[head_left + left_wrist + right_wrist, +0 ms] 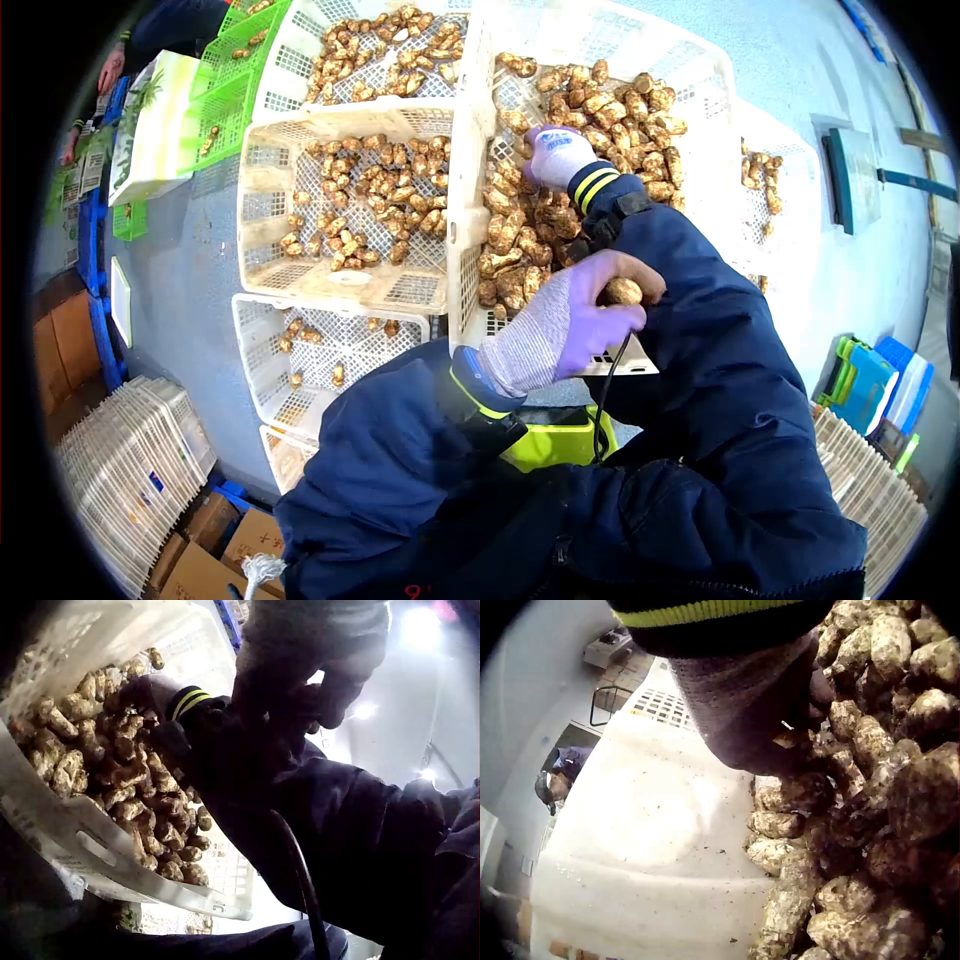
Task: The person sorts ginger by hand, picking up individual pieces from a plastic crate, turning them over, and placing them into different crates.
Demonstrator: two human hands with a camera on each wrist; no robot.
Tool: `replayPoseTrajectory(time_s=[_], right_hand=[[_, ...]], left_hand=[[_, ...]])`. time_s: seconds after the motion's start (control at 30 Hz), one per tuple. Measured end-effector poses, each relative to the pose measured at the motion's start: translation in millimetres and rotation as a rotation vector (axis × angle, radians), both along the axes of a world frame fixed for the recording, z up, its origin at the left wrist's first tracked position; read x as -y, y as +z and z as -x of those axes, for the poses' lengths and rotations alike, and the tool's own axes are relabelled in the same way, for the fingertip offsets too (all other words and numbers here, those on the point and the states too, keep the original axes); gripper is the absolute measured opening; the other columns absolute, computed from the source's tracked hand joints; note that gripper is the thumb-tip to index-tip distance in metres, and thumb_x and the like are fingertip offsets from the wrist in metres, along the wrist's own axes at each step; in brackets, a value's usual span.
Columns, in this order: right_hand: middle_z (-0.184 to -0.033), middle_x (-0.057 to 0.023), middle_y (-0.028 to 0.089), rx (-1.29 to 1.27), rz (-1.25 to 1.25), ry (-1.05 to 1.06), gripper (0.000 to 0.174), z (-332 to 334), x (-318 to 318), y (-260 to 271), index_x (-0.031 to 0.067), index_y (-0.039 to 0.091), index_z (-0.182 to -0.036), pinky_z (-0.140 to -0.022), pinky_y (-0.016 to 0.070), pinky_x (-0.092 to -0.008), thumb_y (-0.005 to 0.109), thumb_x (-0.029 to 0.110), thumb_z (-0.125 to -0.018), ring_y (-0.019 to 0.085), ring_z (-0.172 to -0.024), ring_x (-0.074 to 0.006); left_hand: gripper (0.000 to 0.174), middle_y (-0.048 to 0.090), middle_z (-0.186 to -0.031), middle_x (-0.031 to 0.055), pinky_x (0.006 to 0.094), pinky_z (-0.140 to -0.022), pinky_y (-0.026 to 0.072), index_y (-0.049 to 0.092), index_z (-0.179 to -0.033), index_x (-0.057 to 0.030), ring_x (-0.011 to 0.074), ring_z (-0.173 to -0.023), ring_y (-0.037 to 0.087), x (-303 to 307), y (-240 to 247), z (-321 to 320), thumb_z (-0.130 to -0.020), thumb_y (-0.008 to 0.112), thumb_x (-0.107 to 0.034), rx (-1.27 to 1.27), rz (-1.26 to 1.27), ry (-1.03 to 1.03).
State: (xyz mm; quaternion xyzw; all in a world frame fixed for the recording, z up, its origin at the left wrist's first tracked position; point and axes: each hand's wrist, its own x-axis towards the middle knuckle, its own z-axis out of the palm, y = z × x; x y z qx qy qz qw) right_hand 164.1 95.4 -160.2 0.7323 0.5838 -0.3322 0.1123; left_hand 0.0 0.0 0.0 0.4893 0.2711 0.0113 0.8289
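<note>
The left hand (pixel 575 320), in a white and purple glove, holds a brown tuber (pixel 624 292) between thumb and fingers, near the right forearm. In the left wrist view the left hand (pixel 311 664) is dark, its fingers curled inward. Inside a large white crate (pixel 640 25), the gloved right hand (pixel 562 158) is at the left side of a heap of tubers (pixel 620 120). The right wrist view shows the right hand (pixel 742 705) reaching down beside tubers (pixel 847 922); its fingertips are mostly hidden, and whether they grip anything is unclear.
White crates with scattered tubers stand left of the large crate, one in the middle (pixel 260 215) and one lower (pixel 250 350). Another crate (pixel 800 180) is on the right. Green crates (pixel 225 100) are at upper left. A bright green container (pixel 545 445) sits below the hands, beside a dark cord (pixel 603 410).
</note>
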Motion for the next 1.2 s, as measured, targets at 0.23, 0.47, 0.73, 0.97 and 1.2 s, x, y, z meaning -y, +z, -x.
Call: replayPoseTrajectory(time_s=[0.23,0.47,0.73,0.97,1.2], right_hand=[[-0.095,-0.0135,0.069,-0.547,-0.260,-0.298,0.047,-26,3,6,-0.0005,0.061,-0.113,-0.077,0.0508,-0.0355,0.074,0.020,-0.072,0.066,-0.086,-0.0228],[-0.104,-0.0083,0.063,-1.330,-0.287,-0.534,0.039,-49,107,116,-0.0055,0.054,-0.119,-0.067,0.0551,-0.0268,0.063,0.018,-0.089,0.066,-0.083,-0.0162],[-0.100,-0.0074,0.062,-1.454,-0.361,-0.725,0.045,-54,197,191,-0.0030,0.052,-0.126,-0.073,0.0502,-0.0261,0.060,0.022,-0.089,0.061,-0.081,-0.0152],[-0.100,-0.0159,0.069,0.227,0.038,-0.333,0.035,-139,302,229,0.0086,0.066,-0.115,-0.086,0.0505,-0.0383,0.063,0.028,-0.087,0.066,-0.093,-0.0292],[-0.101,-0.0146,0.068,-0.171,-0.714,-0.469,0.032,-85,246,245,0.0089,0.063,-0.119,-0.082,0.0510,-0.0334,0.055,0.020,-0.090,0.066,-0.092,-0.0255]], left_hand=[[0.019,0.061,-0.072,0.0019,0.0202,-0.055,0.0450,0.063,-0.098,-0.0011,0.0057,-0.061,0.055,-15,-4,0,-0.085,0.066,-0.014,-0.134,0.171,0.435],[0.031,0.061,-0.087,0.0056,0.0226,-0.070,0.0513,0.055,-0.120,0.0002,0.0119,-0.079,0.061,-11,-9,7,-0.093,0.058,-0.013,0.049,0.193,0.596],[0.041,0.058,-0.114,0.0144,0.0429,-0.086,0.0527,0.048,-0.129,-0.0040,0.0291,-0.104,0.060,-23,1,6,-0.096,0.053,-0.026,0.410,0.439,0.554],[0.041,0.061,-0.117,0.0183,0.0390,-0.084,0.0572,0.049,-0.131,-0.0016,0.0325,-0.105,0.063,-8,17,1,-0.098,0.051,-0.026,0.523,0.315,0.359],[0.041,0.064,-0.114,0.0139,0.0367,-0.082,0.0579,0.050,-0.131,-0.0034,0.0306,-0.104,0.065,-3,23,-4,-0.096,0.056,-0.025,0.467,0.236,0.348]])
